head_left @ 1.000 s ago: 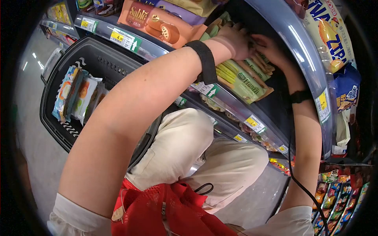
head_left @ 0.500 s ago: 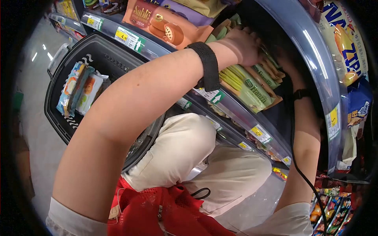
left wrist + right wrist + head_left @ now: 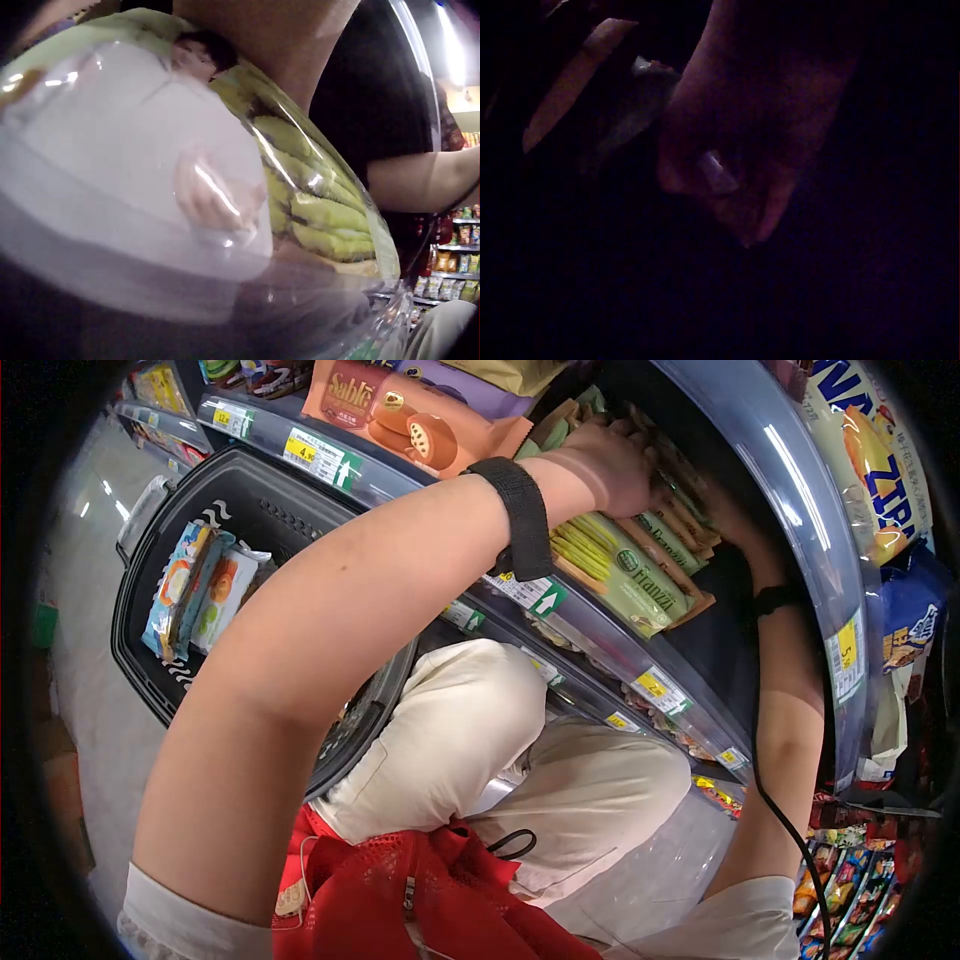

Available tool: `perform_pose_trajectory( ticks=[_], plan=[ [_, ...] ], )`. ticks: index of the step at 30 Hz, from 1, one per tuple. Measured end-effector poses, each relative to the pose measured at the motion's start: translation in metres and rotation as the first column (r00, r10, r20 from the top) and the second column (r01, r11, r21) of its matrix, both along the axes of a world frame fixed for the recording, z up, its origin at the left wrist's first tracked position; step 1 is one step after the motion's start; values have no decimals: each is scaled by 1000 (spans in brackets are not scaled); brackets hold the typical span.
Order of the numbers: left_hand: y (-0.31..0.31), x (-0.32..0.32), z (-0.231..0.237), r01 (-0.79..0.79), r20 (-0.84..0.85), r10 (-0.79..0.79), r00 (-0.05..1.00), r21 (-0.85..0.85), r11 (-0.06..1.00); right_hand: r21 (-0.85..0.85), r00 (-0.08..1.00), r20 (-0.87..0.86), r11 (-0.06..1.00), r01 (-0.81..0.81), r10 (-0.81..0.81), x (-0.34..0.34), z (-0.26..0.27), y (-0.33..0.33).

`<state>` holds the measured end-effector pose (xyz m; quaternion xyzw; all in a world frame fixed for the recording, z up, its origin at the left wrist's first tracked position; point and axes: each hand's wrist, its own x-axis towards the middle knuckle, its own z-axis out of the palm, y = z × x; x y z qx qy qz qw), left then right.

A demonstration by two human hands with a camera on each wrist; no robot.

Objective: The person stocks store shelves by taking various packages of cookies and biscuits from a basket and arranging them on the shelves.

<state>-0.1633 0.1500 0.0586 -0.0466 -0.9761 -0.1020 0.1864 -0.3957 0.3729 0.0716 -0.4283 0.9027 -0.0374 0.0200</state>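
On the shelf, a row of green Franzzi packets (image 3: 640, 580) leans together. My left hand (image 3: 612, 468) lies over the row's upper part, its fingertips hidden among the packets. The left wrist view is filled by a glossy green-and-white packet (image 3: 322, 202) with a printed person on it. My right hand (image 3: 738, 525) is in deep shadow at the back of the row, just right of the packets. In the dark right wrist view the right hand (image 3: 739, 142) points downward with its fingers close together, beside dim packet edges (image 3: 574, 86); whether it holds anything cannot be made out.
A black basket (image 3: 135, 650) with several snack packs (image 3: 180, 595) stands at the left. An orange Sablé pack (image 3: 415, 425) sits on the shelf left of the green row. The curved shelf edge (image 3: 790, 470) arches above my right arm, and a price-tagged rail (image 3: 600, 645) runs in front.
My right hand has moved away from beside my left hand, lower and to the right into the shadow. My left hand stays on the packets, and the head view has shifted slightly.
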Motion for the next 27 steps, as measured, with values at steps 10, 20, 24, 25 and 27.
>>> perform_pose_trajectory(
  ticks=[10,20,24,25,27],
  plan=[
    [-1,-9,-9,-2,-145,-8,989,-69,998,-123,812,583,987,105,-14,23,11,-13],
    [-2,-10,-3,9,15,-8,1000,-63,998,-45,987,-91,990,-135,131,91,14,-65],
    [-14,-14,-1,145,-20,-148,989,-108,984,14,971,-182,988,-152,152,102,19,-70],
    [-16,-7,11,139,49,-133,990,-149,979,22,969,-197,988,-150,151,107,21,-70],
    [-21,18,53,138,196,-92,976,-237,962,-21,983,-63,985,-172,171,115,19,-72]
  ],
)
